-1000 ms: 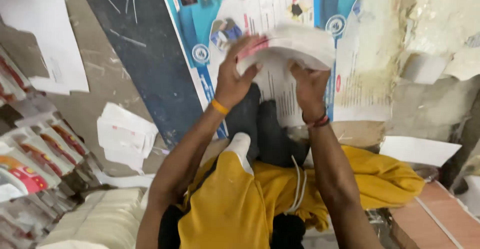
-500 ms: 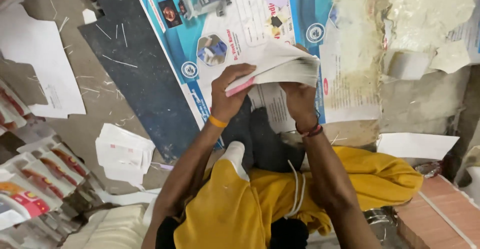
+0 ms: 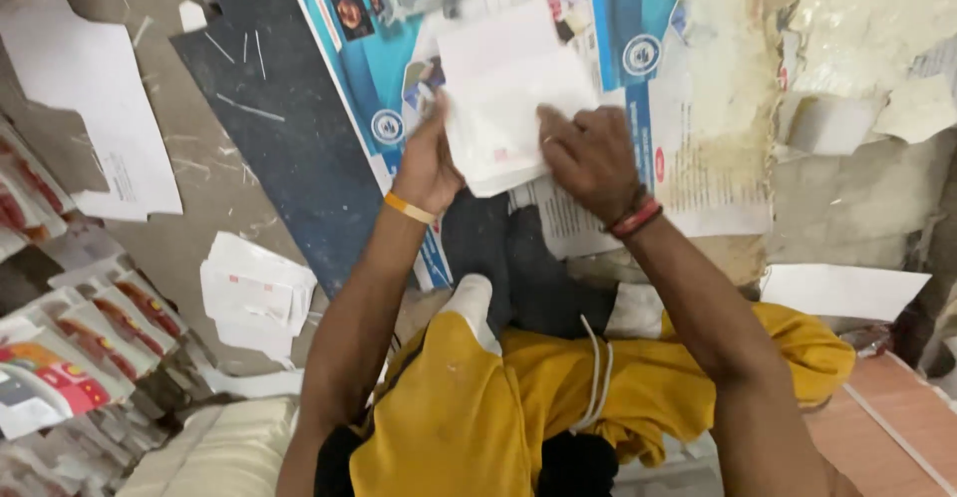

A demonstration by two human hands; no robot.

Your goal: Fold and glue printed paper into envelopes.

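Grey concrete floor (image 3: 214,198), littered with paper scraps, under everything. Large blue-and-white printed poster sheet (image 3: 374,68) spread flat across the upper middle, overlapping a dark blue board (image 3: 284,148) to its left. Torn, yellowed paper sheets (image 3: 718,88) pasted or lying at upper right. Yellow trousers (image 3: 478,407) on crossed legs in the lower centre, white drawstring hanging loose, black socks (image 3: 508,258) pointed toward the poster.

Rows of red-and-white printed packets (image 3: 70,357) fanned along the left edge. Plain white sheet (image 3: 95,88) at upper left. Smaller loose pile of white slips (image 3: 254,293) on the floor just left of the left forearm, well apart from the hands. Single white sheet (image 3: 847,290) on the floor at right, beside the right knee.

White paper stack (image 3: 508,98) held above the poster, between both hands, slightly tilted, upper sheet raised and fanned away from the lower ones. Left hand (image 3: 429,158) clamped on the stack's left edge, thumb on top, fingers beneath and out of sight; orange band at the wrist. Right hand (image 3: 588,153) curled over the stack's lower right corner, fingers bent and pressing down on the top sheet; red and dark bands at the wrist.
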